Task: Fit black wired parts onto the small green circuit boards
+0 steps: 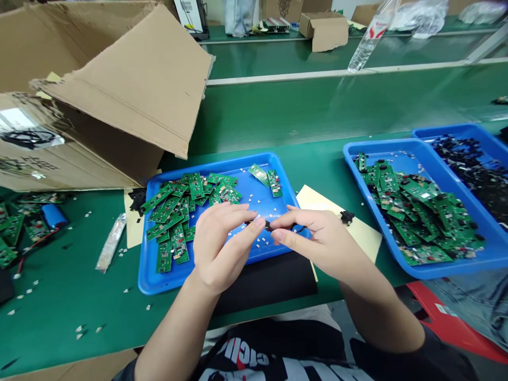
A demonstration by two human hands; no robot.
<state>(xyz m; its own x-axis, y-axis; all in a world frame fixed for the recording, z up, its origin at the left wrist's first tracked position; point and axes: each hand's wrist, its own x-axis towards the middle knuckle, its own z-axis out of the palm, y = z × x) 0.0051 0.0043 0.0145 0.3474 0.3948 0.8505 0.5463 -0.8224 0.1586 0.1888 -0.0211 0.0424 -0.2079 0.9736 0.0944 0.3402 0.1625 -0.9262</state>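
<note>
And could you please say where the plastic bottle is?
The plastic bottle is at the head view's upper right, by the shelf's white edge, right of a small cardboard box.

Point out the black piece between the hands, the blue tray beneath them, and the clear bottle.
Black piece (pixel 268 226): head view, on its visible middle.
Blue tray (pixel 246 192): head view, on a bare part of its floor.
Clear bottle (pixel 375 32): head view, on its label.
</note>
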